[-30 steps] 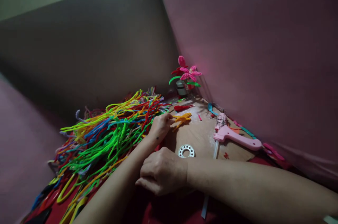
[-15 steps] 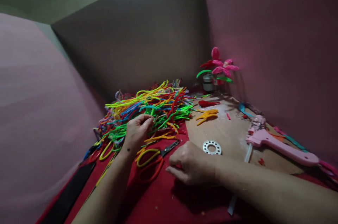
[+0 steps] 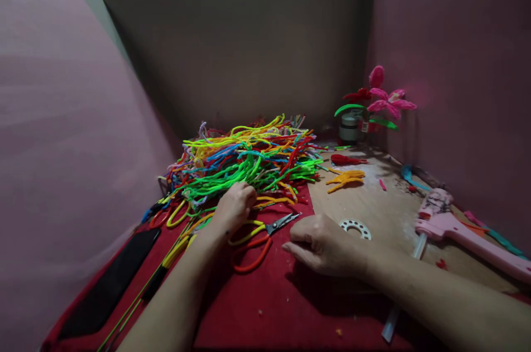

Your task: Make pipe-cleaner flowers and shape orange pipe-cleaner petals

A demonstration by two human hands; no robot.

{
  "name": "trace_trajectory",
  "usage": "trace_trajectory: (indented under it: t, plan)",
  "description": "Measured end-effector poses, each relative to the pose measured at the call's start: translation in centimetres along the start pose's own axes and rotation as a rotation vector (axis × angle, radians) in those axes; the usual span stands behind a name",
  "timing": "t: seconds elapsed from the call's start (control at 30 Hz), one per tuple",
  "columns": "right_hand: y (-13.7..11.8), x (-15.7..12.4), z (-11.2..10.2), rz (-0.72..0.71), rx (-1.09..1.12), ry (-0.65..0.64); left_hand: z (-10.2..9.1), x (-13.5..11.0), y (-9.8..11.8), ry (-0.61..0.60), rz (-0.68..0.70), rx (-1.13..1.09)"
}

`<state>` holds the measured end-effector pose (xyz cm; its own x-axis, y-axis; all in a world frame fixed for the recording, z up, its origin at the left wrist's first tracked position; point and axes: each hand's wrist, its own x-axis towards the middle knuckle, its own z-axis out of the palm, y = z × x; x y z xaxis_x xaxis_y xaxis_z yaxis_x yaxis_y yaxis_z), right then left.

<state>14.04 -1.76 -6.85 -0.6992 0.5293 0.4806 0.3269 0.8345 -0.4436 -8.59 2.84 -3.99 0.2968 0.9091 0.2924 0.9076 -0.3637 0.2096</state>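
Observation:
My left hand is closed at the front edge of a heaped pile of colourful pipe cleaners. Its fingertips face away, so anything pinched in them is hidden. To the right, my right hand hangs low over the red cloth with its fingers curled in and thumb pressed close. What it holds, if anything, cannot be made out. Between the hands lie scissors with one yellow and one red handle, blades pointing toward the right hand. A pale disc with a ring of holes sits just behind the right hand.
On the board are a bent orange pipe-cleaner piece, a red one and a pink glue gun with its glue stick. A pink flower stands by a jar. A flat black object lies left.
The view has shifted, moving the scene rightward. My left hand has come back from over the green pipe cleaners to the pile's front edge. My right hand stays curled near the scissors.

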Motion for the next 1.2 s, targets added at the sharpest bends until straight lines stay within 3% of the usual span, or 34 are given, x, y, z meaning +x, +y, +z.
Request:
trace_trajectory:
  t: [0.03,0.17,0.23,0.37,0.47,0.63,0.73,0.93,1.2]
  plan:
    - [0.1,0.1,0.1,0.016,0.008,-0.009,-0.8,-0.2,0.2,0.037,0.027,0.032]
    - [0.0,0.4,0.0,0.151,0.21,0.04,-3.5,-1.4,2.3,0.444,0.239,0.271]
    - [-0.2,0.5,-0.3,0.254,0.371,0.15,-3.6,-1.9,4.2,0.494,0.278,0.235]
    - [-0.2,0.8,-0.9,0.407,0.647,0.388,-1.4,-2.0,8.1,0.152,0.344,0.117]
    - [0.4,1.2,-1.2,0.5,0.836,0.575,0.0,-1.9,9.3,0.052,0.333,0.116]
    - [2.1,2.3,-2.7,0.541,1.513,0.743,0.1,-1.9,6.8,0.074,0.251,0.126]
    - [2.5,2.5,-4.5,0.604,1.709,0.84,-0.2,-1.6,4.6,0.111,0.23,0.24]
    - [3.6,2.0,-7.9,0.588,1.723,0.933,-1.0,-1.3,3.8,0.164,0.225,0.083]
    - [5.1,1.4,-9.2,0.562,1.717,1.01,-1.2,-1.6,3.4,0.178,0.302,0.073]
